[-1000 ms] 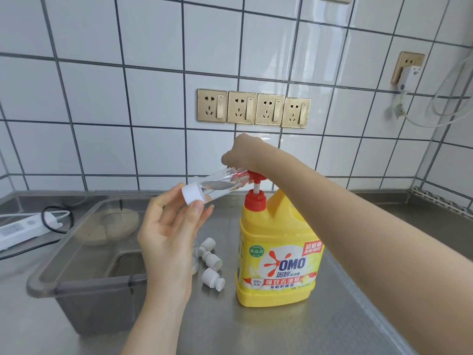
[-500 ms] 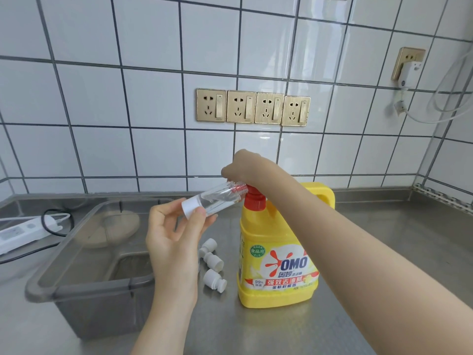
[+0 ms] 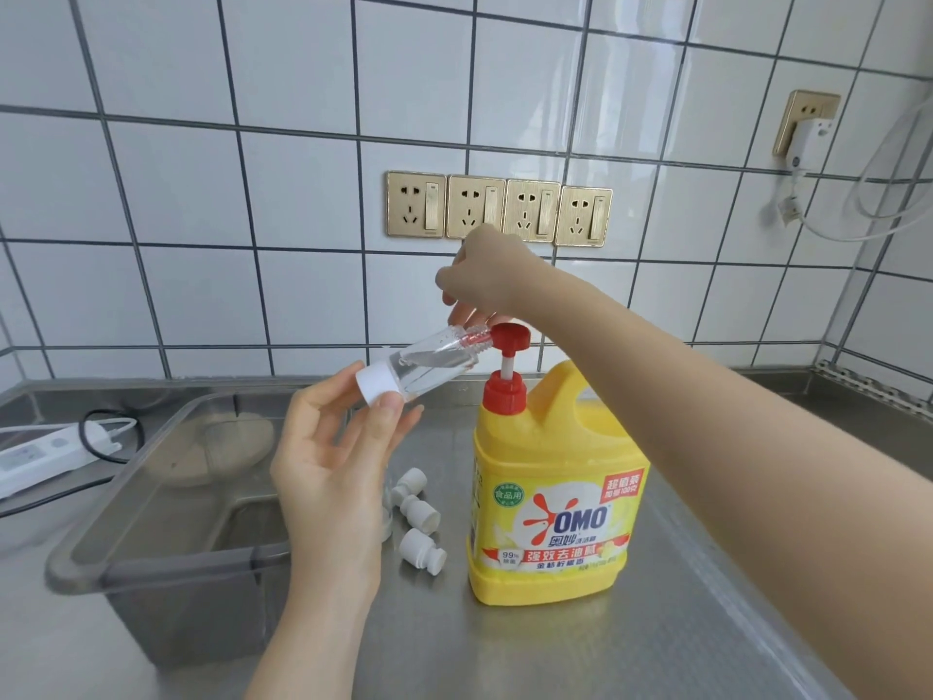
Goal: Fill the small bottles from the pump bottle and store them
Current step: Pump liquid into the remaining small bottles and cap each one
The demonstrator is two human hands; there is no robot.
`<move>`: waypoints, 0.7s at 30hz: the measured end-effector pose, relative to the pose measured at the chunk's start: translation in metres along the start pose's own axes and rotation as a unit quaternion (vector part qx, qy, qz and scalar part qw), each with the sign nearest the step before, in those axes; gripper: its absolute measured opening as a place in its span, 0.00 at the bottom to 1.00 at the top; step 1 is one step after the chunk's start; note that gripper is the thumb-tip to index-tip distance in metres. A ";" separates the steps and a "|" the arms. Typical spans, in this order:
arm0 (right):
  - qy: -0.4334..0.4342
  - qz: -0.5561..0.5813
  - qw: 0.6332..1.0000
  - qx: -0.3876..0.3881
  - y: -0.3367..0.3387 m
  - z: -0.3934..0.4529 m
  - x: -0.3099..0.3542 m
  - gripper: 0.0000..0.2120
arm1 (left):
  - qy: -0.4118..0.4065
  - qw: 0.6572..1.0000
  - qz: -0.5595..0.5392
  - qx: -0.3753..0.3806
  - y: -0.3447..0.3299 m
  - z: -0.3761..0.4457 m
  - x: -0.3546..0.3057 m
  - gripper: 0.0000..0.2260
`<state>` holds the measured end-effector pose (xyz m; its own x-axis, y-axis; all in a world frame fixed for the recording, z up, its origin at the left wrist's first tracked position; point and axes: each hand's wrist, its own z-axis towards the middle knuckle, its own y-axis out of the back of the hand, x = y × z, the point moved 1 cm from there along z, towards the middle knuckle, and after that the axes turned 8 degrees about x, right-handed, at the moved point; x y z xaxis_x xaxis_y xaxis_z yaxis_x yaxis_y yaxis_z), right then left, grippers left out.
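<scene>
Left hand (image 3: 338,462) pinching small bottle (image 3: 424,368) at white base, tilted onto pump bottle (image 3: 550,497) spout; right hand (image 3: 489,275) above raised pump head (image 3: 510,338), grip hidden.

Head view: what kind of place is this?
Likely a kitchen or utility counter: stainless steel worktop, white tiled wall with a row of gold sockets, and a yellow dish detergent pump bottle.

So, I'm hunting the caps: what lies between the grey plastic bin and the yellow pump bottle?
In the head view, three white plastic caps lie on the steel counter between the grey plastic bin and the yellow pump bottle.
</scene>
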<state>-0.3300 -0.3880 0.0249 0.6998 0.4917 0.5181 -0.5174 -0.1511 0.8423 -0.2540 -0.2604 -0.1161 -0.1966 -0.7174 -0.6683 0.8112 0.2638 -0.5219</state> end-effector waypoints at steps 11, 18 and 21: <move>-0.046 -0.068 0.996 0.017 -0.009 -0.005 -0.009 0.12 | 0.013 1.000 0.011 0.007 0.004 0.001 0.004 0.09; -0.083 -0.077 0.993 0.035 -0.022 -0.004 -0.017 0.12 | 0.013 1.000 0.020 -0.006 0.004 0.000 0.010 0.06; -0.083 -0.080 0.993 0.034 -0.026 -0.005 -0.018 0.12 | 0.013 0.999 0.026 -0.029 -0.002 -0.005 0.011 0.05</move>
<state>-0.3313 -0.3889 -0.0073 0.8452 0.3670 0.3886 -0.3616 -0.1427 0.9213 -0.2603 -0.2650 -0.1252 -0.1688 -0.6853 -0.7084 0.7881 0.3378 -0.5145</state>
